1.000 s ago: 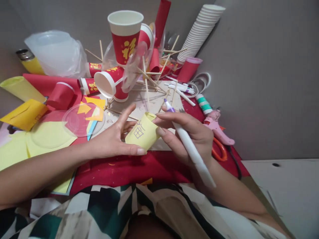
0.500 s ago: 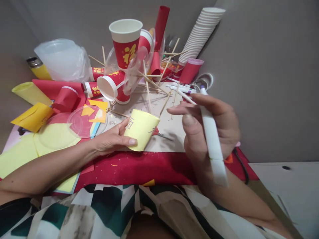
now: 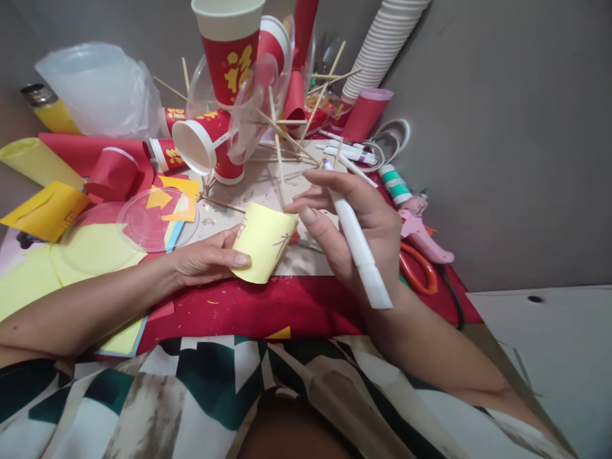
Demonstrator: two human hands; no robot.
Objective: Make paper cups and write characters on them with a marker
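My left hand [image 3: 213,258] grips a yellow paper-covered cup [image 3: 262,245], thumb on its lower front. The cup tilts, and dark pen strokes mark its left and right sides. In my right hand [image 3: 366,223] lies a white marker pen [image 3: 358,245], held between thumb and fingers with its purple end pointing up and away. The right fingertips are close to the cup's right rim. Behind the cup stands a frame of thin wooden sticks [image 3: 278,150]. Part of a red-handled tool is hidden behind the cup and the right hand.
Red paper cups [image 3: 227,64], clear plastic lids [image 3: 157,220] and coloured paper [image 3: 26,280] crowd the left and back. A tall stack of white cups [image 3: 385,44] leans at the back right. On the right lie a pink glue gun [image 3: 425,236] and orange-handled scissors [image 3: 421,271].
My right hand has moved left with the marker, closer to the cup. The cup has turned, bringing the right-hand strokes into fuller view. The glue gun on the right is now visible.
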